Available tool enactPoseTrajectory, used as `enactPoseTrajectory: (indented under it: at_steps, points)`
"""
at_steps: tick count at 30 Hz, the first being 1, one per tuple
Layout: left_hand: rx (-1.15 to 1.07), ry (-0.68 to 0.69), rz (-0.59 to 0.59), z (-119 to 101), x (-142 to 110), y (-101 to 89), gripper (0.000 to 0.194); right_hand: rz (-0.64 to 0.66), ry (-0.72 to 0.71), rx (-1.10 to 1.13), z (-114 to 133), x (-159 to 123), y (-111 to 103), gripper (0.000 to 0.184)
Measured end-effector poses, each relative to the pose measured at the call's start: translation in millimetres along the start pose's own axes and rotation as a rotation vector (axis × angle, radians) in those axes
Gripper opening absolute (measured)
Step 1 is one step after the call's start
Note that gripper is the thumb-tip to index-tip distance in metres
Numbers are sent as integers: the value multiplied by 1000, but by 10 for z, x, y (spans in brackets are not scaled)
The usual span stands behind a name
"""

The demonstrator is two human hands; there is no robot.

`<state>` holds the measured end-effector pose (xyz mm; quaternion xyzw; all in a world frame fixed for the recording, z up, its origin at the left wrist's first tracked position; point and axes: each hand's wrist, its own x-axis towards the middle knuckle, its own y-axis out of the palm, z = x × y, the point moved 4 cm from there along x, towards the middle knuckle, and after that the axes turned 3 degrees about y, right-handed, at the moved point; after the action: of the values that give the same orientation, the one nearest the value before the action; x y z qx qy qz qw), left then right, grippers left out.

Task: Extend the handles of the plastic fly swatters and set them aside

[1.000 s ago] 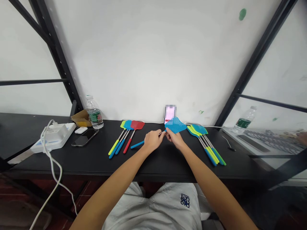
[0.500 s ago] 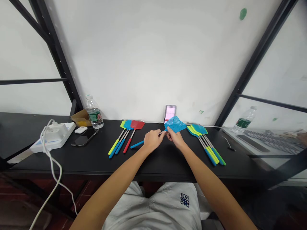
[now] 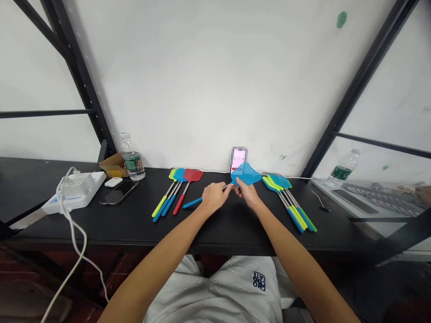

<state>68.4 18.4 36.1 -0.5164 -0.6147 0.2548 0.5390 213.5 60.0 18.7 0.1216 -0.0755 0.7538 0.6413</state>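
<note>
A blue fly swatter is held over the middle of the black table [image 3: 134, 224]. My right hand [image 3: 247, 193] pinches the base of its blue mesh head [image 3: 247, 174]. My left hand [image 3: 214, 196] is closed round its thin metal rod, and the blue handle [image 3: 192, 203] sticks out to the left of that hand. Several finished swatters [image 3: 177, 190] with green, blue and red handles lie in a row to the left. A second row of swatters [image 3: 289, 199] with green and blue heads lies to the right.
A phone on a stand [image 3: 239, 158] leans at the wall behind the hands. At left are a water bottle [image 3: 132, 158], a cardboard box [image 3: 113, 165], a dark phone [image 3: 118, 193], an earbud case [image 3: 113, 181] and a white power strip [image 3: 76, 190] with cable. A keyboard [image 3: 373, 194] and another bottle [image 3: 342, 169] lie at right.
Both hands have drifted slightly away from me with the swatter. The grip is unchanged.
</note>
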Motion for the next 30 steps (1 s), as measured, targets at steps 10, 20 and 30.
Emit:
enactPoseTrajectory:
  at_steps: [10,20,30]
  points:
    - [16,15,-21,23,3,11,62,-144,18,41,38,5,-111,38]
    - [15,-1,-5,8,-12,-3,64,-404,-39,116,34,11,-212,29]
    - [36,6,24,-43,-23,9,62,-420,-8,47,-50,66,-273,24]
